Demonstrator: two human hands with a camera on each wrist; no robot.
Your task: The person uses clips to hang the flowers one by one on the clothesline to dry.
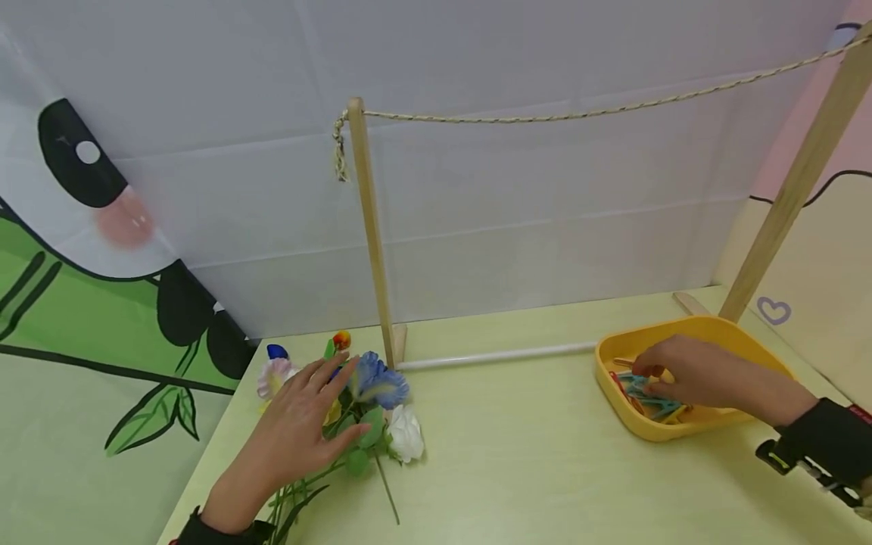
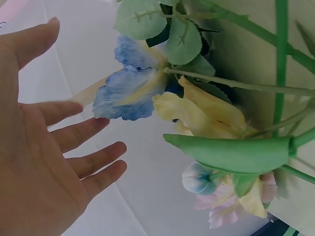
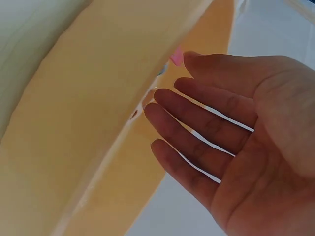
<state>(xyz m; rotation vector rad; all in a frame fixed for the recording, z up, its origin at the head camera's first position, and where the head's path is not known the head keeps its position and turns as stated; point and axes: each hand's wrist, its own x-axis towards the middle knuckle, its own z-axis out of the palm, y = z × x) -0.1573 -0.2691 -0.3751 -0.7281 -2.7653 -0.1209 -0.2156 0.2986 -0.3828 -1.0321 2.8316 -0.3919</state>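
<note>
My left hand (image 1: 293, 428) is spread over a bunch of artificial flowers at the table's left, its fingers apart and holding nothing. Around it show a blue flower (image 1: 381, 382), a white rose (image 1: 406, 434) and green stems. In the left wrist view a yellow flower (image 2: 202, 108) stands just past my fingertips. My right hand (image 1: 695, 375) reaches into a yellow plastic basket (image 1: 647, 431), fingers bent downward over small coloured clothespins (image 1: 657, 409). In the right wrist view its fingers are loosely extended with a gap to the thumb, and the basket wall hides most of the clothespins.
Behind the flowers rises a wooden post (image 1: 371, 227). A rope (image 1: 545, 119) runs from it to a second wooden post (image 1: 797, 189) behind the basket. A white rod (image 1: 497, 356) lies low between the posts. Printed cloth (image 1: 545, 250) hangs along the table's back.
</note>
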